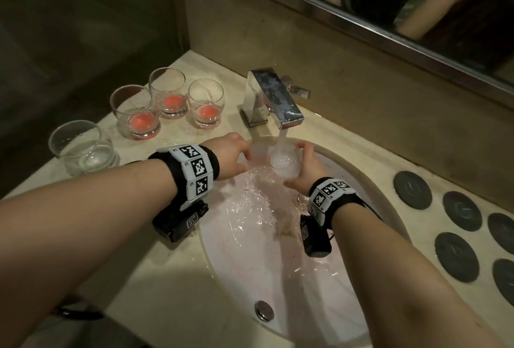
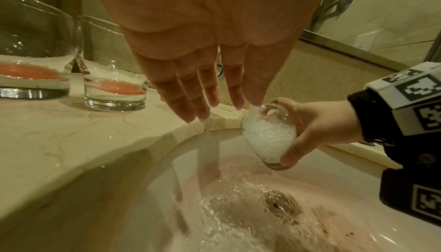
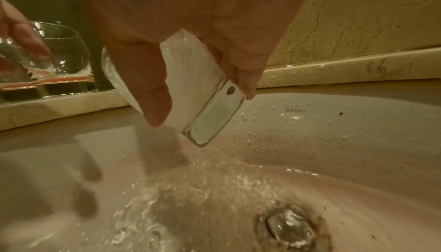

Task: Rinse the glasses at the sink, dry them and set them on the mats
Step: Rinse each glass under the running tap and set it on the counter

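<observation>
My right hand (image 1: pixel 301 165) grips a tilted clear glass (image 1: pixel 283 162) under the running faucet (image 1: pixel 274 97); foaming water fills it and spills into the sink (image 1: pixel 281 278). In the right wrist view thumb and fingers wrap the glass (image 3: pixel 203 90), its thick base pointing down. My left hand (image 2: pixel 210 103) hovers open just left of the stream, fingers straight, holding nothing. Three glasses with pink liquid (image 1: pixel 139 114) (image 1: pixel 168 94) (image 1: pixel 206 104) and one glass holding clear water (image 1: pixel 80 149) stand on the counter at the left. Several dark round mats (image 1: pixel 412 190) lie on the counter at the right.
Water runs pink-tinged over the basin towards the drain (image 3: pixel 288 226). A metal stopper knob (image 1: pixel 264 310) sits on the near rim. A mirror (image 1: pixel 389 0) hangs over the stone backsplash. The counter beside the left-hand glasses is wet.
</observation>
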A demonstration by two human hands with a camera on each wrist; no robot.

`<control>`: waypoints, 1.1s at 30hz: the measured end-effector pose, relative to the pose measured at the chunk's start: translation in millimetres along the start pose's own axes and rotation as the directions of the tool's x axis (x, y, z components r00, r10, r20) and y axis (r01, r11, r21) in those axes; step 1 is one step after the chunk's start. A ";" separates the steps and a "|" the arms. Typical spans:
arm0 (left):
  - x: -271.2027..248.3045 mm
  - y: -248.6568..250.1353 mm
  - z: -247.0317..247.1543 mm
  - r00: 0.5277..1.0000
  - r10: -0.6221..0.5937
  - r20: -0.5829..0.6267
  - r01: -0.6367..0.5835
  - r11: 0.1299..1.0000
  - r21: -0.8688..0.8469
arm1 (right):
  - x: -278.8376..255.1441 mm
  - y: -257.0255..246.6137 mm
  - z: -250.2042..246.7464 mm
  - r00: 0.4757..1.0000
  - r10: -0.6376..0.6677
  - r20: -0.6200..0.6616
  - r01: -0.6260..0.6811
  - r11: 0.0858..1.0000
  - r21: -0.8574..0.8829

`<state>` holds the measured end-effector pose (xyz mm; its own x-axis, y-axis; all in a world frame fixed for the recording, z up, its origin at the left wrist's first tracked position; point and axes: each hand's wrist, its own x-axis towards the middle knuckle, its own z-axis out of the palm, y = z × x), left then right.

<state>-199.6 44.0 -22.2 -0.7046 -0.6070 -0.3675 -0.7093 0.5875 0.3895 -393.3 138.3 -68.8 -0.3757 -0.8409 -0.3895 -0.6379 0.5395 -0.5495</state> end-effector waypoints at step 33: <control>29.9 21.8 21.4 0.985 -0.128 0.119 0.166 0.478 -0.862 | -18.1 -16.6 -14.0 1.000 0.005 -0.015 0.001 0.915 0.404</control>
<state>-236.5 50.2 -42.8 -0.6052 -0.6096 -0.5120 -0.4386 -0.2814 0.8535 -385.3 144.0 -42.3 -0.3889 -0.8386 -0.3814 -0.3122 0.5095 -0.8018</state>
